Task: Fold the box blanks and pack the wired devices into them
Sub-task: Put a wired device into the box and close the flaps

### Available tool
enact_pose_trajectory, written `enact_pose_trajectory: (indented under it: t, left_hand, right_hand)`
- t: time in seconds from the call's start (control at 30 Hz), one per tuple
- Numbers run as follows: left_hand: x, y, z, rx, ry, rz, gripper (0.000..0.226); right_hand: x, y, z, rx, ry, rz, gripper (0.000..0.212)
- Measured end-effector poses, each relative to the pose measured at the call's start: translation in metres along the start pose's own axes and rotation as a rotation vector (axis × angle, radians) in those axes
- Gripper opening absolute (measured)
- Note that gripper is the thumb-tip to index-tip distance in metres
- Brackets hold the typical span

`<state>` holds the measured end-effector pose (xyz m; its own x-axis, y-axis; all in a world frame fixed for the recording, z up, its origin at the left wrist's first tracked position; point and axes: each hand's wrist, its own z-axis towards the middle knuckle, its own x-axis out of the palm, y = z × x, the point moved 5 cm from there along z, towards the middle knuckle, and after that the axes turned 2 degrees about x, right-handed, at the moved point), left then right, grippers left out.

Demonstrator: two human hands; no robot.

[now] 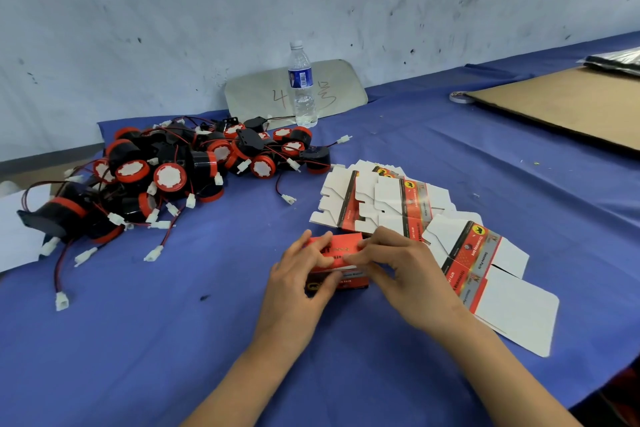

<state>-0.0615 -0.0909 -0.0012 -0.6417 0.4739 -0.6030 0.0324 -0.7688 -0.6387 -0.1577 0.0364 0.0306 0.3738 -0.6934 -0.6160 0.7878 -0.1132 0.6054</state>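
I am holding a small red and black printed cardboard box [337, 262] between both hands, low on the blue cloth-covered counter [207, 340]. My left hand [301, 284] is gripping its left end, fingers curled over the top and thumb along the front. My right hand [398, 270] is pinching the right end, fingertips pressing on the top flap. The box's long axis is running from 9 to 3 o'clock, so each hand has one end. Whether a device is already inside, I cannot tell. The heap of black and red round wired devices with white plugs [180, 177] is lying at 10 o'clock from my left hand, the nearer one for the next pick. The flat white and red box blanks [408, 215] are fanned at 1 o'clock, just beyond my right hand.
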Motion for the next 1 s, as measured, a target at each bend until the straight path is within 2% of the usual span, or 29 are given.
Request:
enact_pose_trajectory:
  t: [0.07,0.17,0.33,0.53,0.63,0.73,0.8,0.87,0.9,1.0]
  left_hand:
    - [0.000,-0.003,0.001,-0.011,0.020,0.010,0.022]
    - [-0.002,-0.011,0.002,0.056,0.030,0.029,0.034]
    - [0.000,-0.007,0.000,0.076,0.022,0.027,0.020]
    - [-0.001,-0.005,0.002,0.058,0.031,-0.026,0.015]
    - [-0.002,-0.003,0.001,0.037,0.060,-0.060,0.030]
    - [-0.004,0.004,0.001,-0.048,0.144,-0.065,0.038]
    - [-0.007,0.003,0.003,-0.035,0.127,-0.119,0.036]
    - [-0.013,0.000,0.003,-0.047,0.080,-0.247,0.023]
    - [-0.015,-0.002,0.001,-0.068,0.075,-0.312,0.023]
    - [-0.016,-0.008,-0.004,-0.074,0.132,-0.451,0.037]
  right_hand:
    - [0.001,0.001,0.000,-0.026,0.023,-0.011,0.017]
    - [0.002,-0.001,0.000,-0.029,0.054,-0.028,0.019]
    - [0.005,-0.006,-0.001,0.021,0.108,0.005,0.030]
    - [0.011,-0.012,-0.002,0.094,0.148,0.066,0.021]
    - [0.015,-0.013,-0.007,0.104,0.134,0.046,0.018]
    - [0.015,-0.010,-0.010,0.080,0.094,-0.003,0.028]
    - [0.012,-0.007,-0.009,0.058,0.086,0.031,0.037]
    - [0.013,-0.003,-0.010,0.049,0.143,0.063,0.055]
    - [0.014,0.000,-0.010,0.040,0.159,0.063,0.062]
    - [0.014,0.007,-0.013,0.030,0.076,0.098,0.056]
